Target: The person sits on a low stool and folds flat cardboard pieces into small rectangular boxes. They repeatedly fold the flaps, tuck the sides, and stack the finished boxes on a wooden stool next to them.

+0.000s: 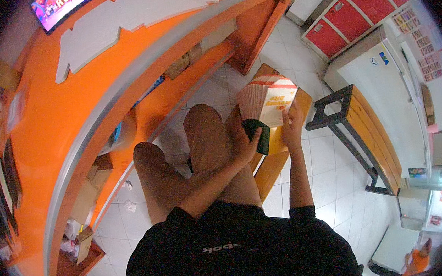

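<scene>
A fanned stack of white paper packets with red bands and orange print (277, 103) lies on a wooden bench (303, 111) just ahead of my knees. My right hand (292, 125) is at the stack's right near edge, its fingers closed on the top packet, with the thumb on its face. At the near left of the stack, my left hand (247, 142) is wrapped round a dark green, flat object with a rounded end (264, 140). Its kind does not show clearly. My left fingers partly cover it, and it overlaps the near edge of the stack.
An orange counter (36, 128) curves along the left, with cardboard boxes (83, 200) on its lower shelf. At right stand another wooden bench (376, 137) with black metal legs and a white fridge (383, 71). Red lockers (346, 19) are at the far right.
</scene>
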Tool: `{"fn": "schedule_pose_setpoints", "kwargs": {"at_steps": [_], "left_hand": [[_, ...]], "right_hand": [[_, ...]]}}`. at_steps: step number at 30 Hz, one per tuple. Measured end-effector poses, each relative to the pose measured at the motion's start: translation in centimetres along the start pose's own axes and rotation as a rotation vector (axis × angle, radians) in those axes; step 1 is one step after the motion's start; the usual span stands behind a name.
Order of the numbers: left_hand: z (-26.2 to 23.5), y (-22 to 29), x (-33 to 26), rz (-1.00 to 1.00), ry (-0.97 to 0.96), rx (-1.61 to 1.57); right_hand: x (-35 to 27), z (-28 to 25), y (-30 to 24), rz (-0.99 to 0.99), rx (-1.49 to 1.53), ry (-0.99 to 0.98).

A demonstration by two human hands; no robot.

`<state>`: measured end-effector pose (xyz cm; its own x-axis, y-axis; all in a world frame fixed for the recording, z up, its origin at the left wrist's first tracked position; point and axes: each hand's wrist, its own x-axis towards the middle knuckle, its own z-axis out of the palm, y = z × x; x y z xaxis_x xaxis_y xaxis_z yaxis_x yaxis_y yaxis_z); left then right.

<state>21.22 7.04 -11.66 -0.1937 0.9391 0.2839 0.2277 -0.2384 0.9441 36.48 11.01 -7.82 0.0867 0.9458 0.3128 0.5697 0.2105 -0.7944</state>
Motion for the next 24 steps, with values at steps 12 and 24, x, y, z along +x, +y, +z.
{"fn": "schedule_pose_setpoints", "kwargs": {"at_steps": [12,24], "left_hand": [[2.8,-6.5,-1.4,-0.523,-0.217,-0.274],[2.0,-4.0,-1.6,-0.519,-0.229,-0.327]], "right_hand": [[-3.0,-0.9,1.6,0.211,-0.01,0.05],[0.9,0.7,6.3,0.018,-0.715,-0.35]]}}
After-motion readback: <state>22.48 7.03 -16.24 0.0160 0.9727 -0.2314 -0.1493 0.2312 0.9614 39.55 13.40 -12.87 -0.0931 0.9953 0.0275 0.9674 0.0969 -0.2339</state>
